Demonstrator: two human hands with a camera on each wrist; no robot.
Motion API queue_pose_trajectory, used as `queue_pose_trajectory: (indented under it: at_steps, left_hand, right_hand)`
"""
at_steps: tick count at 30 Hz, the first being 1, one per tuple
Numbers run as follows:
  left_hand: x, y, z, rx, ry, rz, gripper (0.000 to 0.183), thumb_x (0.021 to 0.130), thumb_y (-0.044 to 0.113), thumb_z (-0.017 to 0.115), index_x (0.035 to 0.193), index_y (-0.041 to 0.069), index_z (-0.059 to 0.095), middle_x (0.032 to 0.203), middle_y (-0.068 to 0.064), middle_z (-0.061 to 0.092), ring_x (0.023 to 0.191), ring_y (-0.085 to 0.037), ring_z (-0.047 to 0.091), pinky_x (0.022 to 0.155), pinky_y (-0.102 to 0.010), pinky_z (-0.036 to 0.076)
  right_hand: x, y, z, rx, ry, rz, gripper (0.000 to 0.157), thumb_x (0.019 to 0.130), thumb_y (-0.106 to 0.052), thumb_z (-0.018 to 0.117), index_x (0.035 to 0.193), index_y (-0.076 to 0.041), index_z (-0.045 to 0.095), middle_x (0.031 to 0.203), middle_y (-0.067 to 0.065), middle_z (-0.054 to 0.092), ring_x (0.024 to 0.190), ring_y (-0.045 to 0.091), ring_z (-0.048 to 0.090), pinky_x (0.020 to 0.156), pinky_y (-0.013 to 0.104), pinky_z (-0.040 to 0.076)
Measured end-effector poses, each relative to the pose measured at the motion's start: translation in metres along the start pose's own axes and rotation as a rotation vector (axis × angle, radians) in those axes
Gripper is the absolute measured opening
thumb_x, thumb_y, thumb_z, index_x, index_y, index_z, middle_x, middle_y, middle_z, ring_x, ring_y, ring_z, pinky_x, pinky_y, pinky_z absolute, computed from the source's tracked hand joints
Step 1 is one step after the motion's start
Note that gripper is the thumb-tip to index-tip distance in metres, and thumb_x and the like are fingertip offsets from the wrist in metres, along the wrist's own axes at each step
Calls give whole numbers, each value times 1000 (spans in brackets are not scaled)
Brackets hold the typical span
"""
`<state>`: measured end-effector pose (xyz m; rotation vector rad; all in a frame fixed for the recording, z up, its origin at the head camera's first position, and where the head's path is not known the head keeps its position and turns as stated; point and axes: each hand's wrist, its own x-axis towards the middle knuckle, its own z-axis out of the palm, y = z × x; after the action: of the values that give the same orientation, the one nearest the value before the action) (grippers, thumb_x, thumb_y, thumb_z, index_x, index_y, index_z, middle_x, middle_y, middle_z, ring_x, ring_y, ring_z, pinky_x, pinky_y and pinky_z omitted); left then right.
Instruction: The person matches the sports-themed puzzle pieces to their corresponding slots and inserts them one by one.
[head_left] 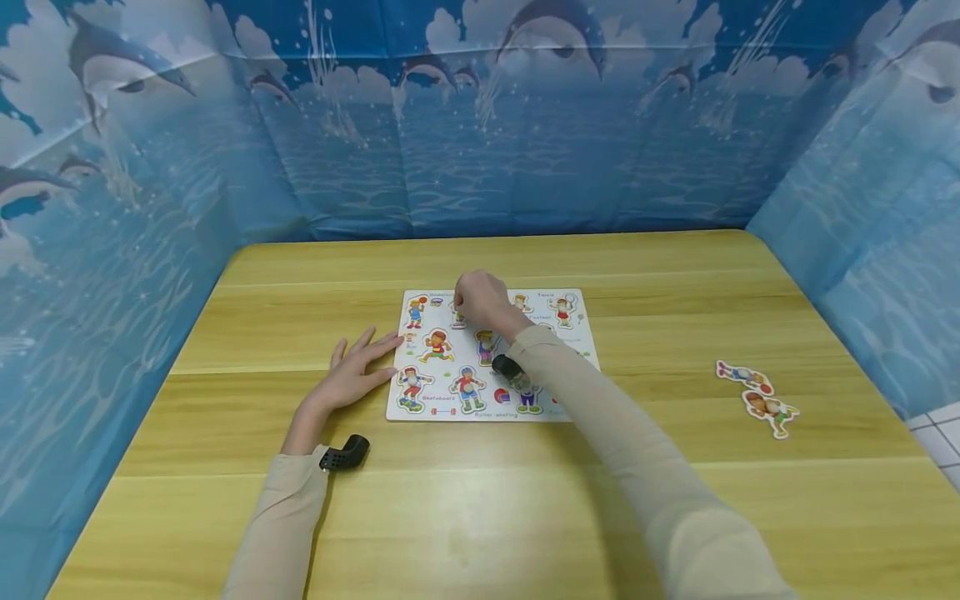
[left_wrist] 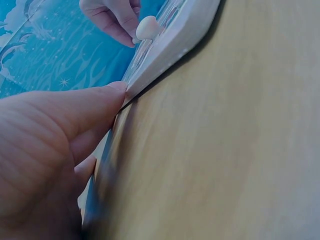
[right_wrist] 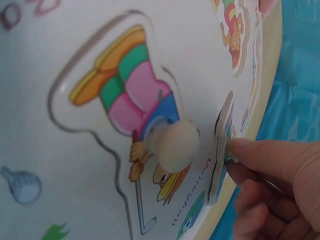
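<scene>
A white puzzle board [head_left: 463,343] printed with sports figures and words lies flat on the table. Over its back part, my right hand [head_left: 482,298] pinches the small knob of a puzzle piece [right_wrist: 221,150] between thumb and finger; the piece stands out from the board face in the right wrist view. Closest to that view is a golfer piece [right_wrist: 142,85] with a round knob [right_wrist: 179,146]. My left hand [head_left: 351,379] rests on the table with fingers spread, its fingertips touching the board's left edge. In the left wrist view, the thumb [left_wrist: 95,107] is against the board's side.
Two loose puzzle pieces, a figure with a red ball [head_left: 738,374] and a brown-haired figure [head_left: 770,412], lie near each other on the right of the wooden table [head_left: 465,508]. A blue dolphin-print curtain [head_left: 480,167] hangs around the back and sides.
</scene>
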<state>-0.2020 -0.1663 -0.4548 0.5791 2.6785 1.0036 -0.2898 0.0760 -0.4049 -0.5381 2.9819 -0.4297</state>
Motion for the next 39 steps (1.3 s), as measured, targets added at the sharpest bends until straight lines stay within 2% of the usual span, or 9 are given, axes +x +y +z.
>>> queue_pose_trajectory:
  at_steps: [3, 11, 19, 22, 24, 26, 32, 39]
  left_hand:
    - [-1, 1, 0, -2, -2, -2, 54, 95, 30, 54, 145, 18, 37, 155, -6, 29, 148, -36, 2, 113, -58, -14]
    - [-1, 3, 0, 4, 1, -4, 53, 95, 28, 54, 145, 18, 38, 155, -5, 29, 148, -35, 3, 113, -58, -14]
    - [0, 3, 1, 21, -5, -9, 53, 95, 29, 54, 145, 20, 37, 155, -4, 29, 148, -35, 2, 113, -58, -13]
    - [0, 4, 1, 29, -2, -16, 53, 95, 29, 54, 145, 20, 37, 155, -5, 29, 148, -35, 3, 113, -58, -13]
    - [-1, 4, 0, 33, 0, -20, 53, 95, 28, 54, 145, 19, 37, 155, -5, 29, 148, -35, 3, 114, -58, -13]
    - [-1, 6, 0, 31, -3, -20, 53, 95, 28, 54, 145, 19, 37, 155, -5, 29, 148, -35, 2, 114, -58, -13]
    - [1, 7, 1, 30, -10, -17, 54, 95, 29, 54, 145, 20, 37, 155, -6, 28, 148, -35, 2, 113, -58, -13]
    - [-1, 6, 2, 38, -7, -21, 54, 96, 30, 52, 146, 18, 36, 156, -7, 27, 148, -37, 2, 113, -59, -13]
  right_hand:
    - [0, -1, 1, 25, -5, -11, 27, 89, -7, 58, 63, -12, 64, 69, 1, 60, 63, 14, 36, 60, 26, 33]
    - [-1, 0, 2, 63, -7, -38, 23, 88, -1, 56, 71, -8, 69, 77, 5, 66, 65, 14, 38, 63, 25, 33]
    - [-4, 2, 0, 62, -34, -72, 29, 89, -2, 55, 62, -11, 53, 66, 2, 45, 62, 14, 30, 62, 26, 29]
    - [-6, 1, -2, 70, -35, -60, 19, 89, -6, 58, 71, -8, 63, 74, 4, 57, 66, 13, 39, 64, 25, 34]
    - [-7, 0, -4, 74, -38, -54, 12, 89, -8, 60, 81, -6, 69, 85, 6, 65, 71, 14, 44, 67, 25, 38]
    - [-9, 1, -8, 81, -35, -48, 12, 89, -9, 61, 93, -5, 72, 98, 8, 69, 77, 15, 50, 70, 26, 42]
    - [-19, 2, -19, 114, -41, -72, 25, 88, -9, 63, 111, -3, 68, 112, 11, 69, 98, 20, 62, 85, 31, 52]
    - [-36, 8, -33, 117, -36, -117, 29, 87, -10, 65, 116, -3, 66, 116, 12, 68, 108, 24, 63, 91, 33, 52]
